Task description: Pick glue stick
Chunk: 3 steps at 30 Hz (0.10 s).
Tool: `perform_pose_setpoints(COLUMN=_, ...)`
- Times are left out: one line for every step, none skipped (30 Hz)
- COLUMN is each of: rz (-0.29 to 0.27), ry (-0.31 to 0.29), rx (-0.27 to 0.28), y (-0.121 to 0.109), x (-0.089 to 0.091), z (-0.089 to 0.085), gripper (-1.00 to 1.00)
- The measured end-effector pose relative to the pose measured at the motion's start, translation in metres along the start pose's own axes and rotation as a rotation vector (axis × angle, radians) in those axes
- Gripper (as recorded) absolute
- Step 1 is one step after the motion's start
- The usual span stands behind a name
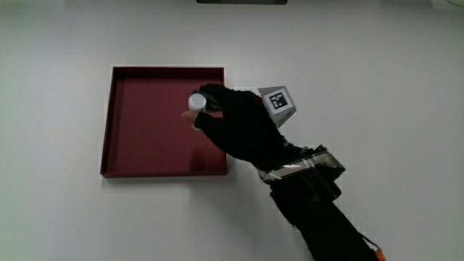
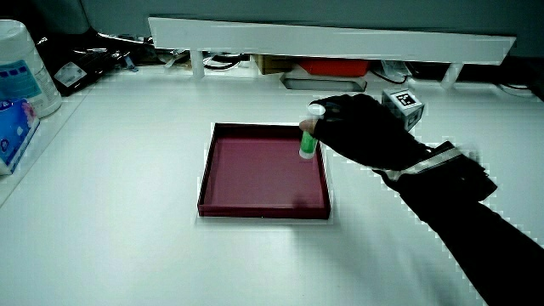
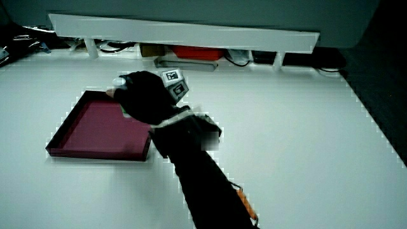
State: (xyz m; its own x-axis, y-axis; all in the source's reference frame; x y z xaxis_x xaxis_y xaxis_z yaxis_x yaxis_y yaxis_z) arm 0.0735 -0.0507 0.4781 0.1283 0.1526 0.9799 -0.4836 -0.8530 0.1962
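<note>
A glue stick [image 1: 196,102] with a white cap and green body [image 2: 308,141] stands upright inside a dark red tray [image 1: 145,138], in the tray's part farthest from the person. The gloved hand [image 1: 217,112] reaches over the tray's edge and its fingers are curled around the stick. In a side view the hand [image 2: 340,127] grips the green body while the white cap pokes out above the fingers. In a side view only the stick's cap [image 3: 118,81] shows past the hand [image 3: 143,95]. The patterned cube [image 1: 278,100] sits on the hand's back.
The tray [image 2: 255,208] lies on a white table and holds only the stick. A low white partition [image 2: 331,38] runs along the table's edge farthest from the person, with clutter under it. A white container [image 2: 19,68] and a blue pack [image 2: 13,127] stand at the table's side.
</note>
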Motion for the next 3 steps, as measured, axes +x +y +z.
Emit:
perform_pose_setpoints(rz=0.051, ry=0.014, rx=0.012, y=0.0004, x=-0.0012, z=0.0051, gripper=1.00)
perform_pose_setpoints(rz=0.036, ry=0.005, rx=0.014, y=-0.0013, x=-0.0079, z=0.0099, gripper=1.00)
perform_pose_setpoints(rz=0.045, ry=-0.002, rx=0.026, y=-0.0021, x=-0.0112, z=0.0149, gripper=1.00)
